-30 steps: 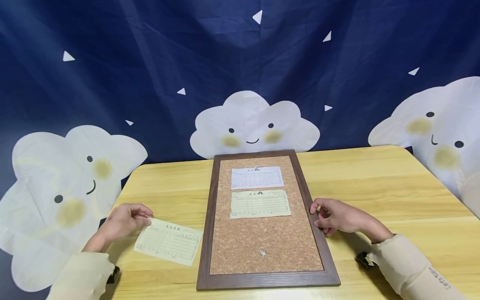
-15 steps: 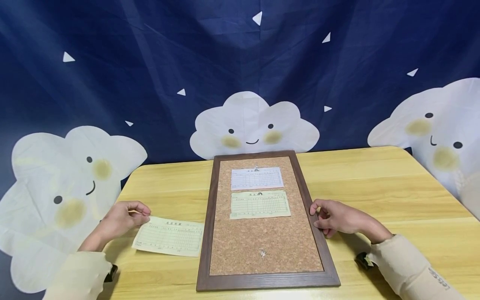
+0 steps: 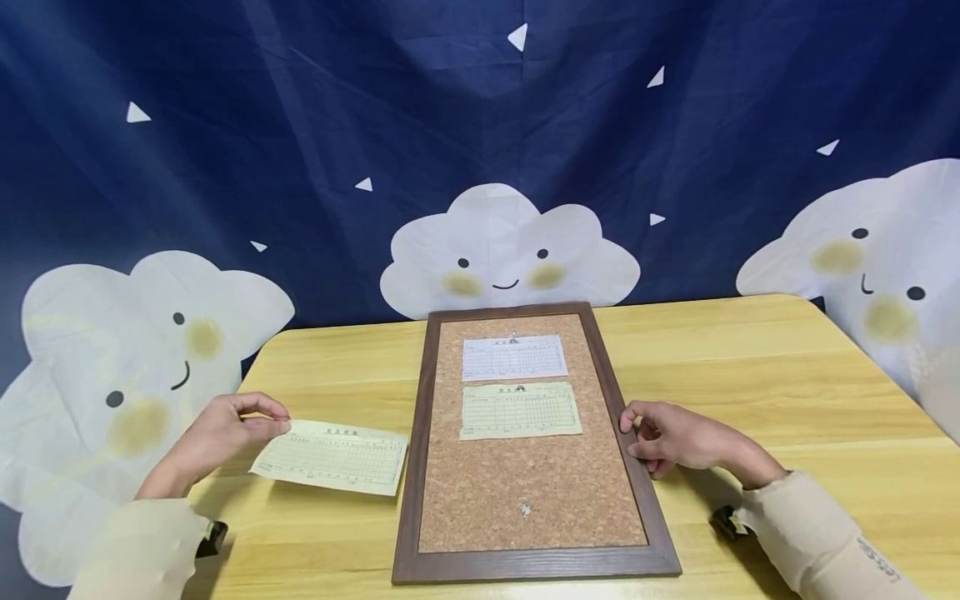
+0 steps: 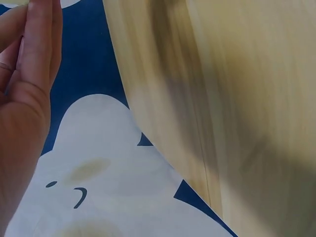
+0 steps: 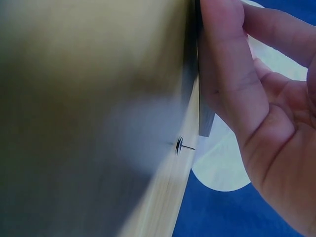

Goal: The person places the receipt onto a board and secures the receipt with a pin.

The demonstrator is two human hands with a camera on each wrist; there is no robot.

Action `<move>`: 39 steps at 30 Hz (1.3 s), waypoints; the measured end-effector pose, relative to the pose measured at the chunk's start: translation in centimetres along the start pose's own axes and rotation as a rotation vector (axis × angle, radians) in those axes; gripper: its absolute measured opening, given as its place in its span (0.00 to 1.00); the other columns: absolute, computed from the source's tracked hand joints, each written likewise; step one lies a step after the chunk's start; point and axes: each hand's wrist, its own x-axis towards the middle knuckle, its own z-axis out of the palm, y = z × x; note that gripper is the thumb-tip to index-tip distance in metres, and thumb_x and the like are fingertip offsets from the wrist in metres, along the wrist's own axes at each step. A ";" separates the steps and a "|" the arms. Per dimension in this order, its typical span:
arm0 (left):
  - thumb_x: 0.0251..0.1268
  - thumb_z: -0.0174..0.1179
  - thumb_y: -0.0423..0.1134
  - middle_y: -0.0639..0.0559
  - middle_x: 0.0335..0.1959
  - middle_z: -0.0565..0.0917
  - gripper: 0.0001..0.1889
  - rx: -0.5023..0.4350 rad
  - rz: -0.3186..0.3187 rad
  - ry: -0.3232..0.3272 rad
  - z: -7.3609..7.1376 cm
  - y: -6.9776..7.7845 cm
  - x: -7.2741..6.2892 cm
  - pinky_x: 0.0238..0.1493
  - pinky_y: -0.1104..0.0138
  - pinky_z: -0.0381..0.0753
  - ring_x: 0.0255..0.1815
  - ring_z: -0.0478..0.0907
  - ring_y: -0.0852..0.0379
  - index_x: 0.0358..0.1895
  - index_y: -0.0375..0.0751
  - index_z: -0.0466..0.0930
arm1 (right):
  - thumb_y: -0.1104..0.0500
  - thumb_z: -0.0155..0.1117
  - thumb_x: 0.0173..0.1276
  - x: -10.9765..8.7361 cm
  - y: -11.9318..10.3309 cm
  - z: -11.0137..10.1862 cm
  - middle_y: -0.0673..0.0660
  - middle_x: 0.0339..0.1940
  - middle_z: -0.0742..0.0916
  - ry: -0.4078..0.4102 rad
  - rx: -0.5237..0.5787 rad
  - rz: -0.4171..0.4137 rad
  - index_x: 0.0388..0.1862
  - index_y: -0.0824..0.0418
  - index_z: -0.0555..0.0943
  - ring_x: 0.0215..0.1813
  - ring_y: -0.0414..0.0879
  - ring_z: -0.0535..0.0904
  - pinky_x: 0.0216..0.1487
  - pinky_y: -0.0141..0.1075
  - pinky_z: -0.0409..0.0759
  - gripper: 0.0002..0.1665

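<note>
In the head view, pinches the yellow slip point(image 3: 333, 457) by one corner, lower left, with the left hand point(image 3: 221, 437), and grips the corkboard point(image 3: 536, 564) by its right edge with curled right hand point(image 3: 678, 435); apparently handling the loose slip, calling next for a steady corkboard. In the left wrist view, cannot tell the hold, cut off upper left; in the right wrist view, shows a tack point(image 5: 179, 146) near centre, below the right hand.

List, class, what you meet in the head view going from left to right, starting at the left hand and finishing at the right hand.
Left hand → loose pale yellow slip → framed cork board → right hand
</note>
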 end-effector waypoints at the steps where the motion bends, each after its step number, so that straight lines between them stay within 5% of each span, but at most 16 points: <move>1: 0.63 0.70 0.43 0.52 0.44 0.84 0.16 -0.003 0.003 0.002 0.0 0.1 0.0 0.40 0.70 0.80 0.41 0.81 0.62 0.44 0.33 0.84 | 0.70 0.61 0.71 0.0 0.0 0.0 0.57 0.25 0.78 -0.001 -0.001 0.000 0.45 0.68 0.70 0.28 0.48 0.78 0.27 0.39 0.86 0.10; 24: 0.62 0.69 0.33 0.53 0.34 0.88 0.11 -0.152 0.100 -0.005 2.0 2.5 0.6 0.39 0.72 0.82 0.38 0.84 0.64 0.41 0.27 0.82 | 0.69 0.61 0.71 0.1 0.0 0.0 0.57 0.25 0.78 -0.009 0.012 -0.010 0.46 0.69 0.69 0.28 0.48 0.79 0.28 0.40 0.86 0.11; 39: 0.64 0.68 0.32 0.51 0.34 0.88 0.11 -0.225 0.105 -0.054 3.2 3.2 0.5 0.40 0.71 0.81 0.38 0.85 0.61 0.42 0.26 0.80 | 0.69 0.61 0.71 0.0 0.1 0.0 0.57 0.25 0.78 -0.011 0.013 -0.009 0.46 0.69 0.69 0.28 0.48 0.79 0.28 0.40 0.86 0.10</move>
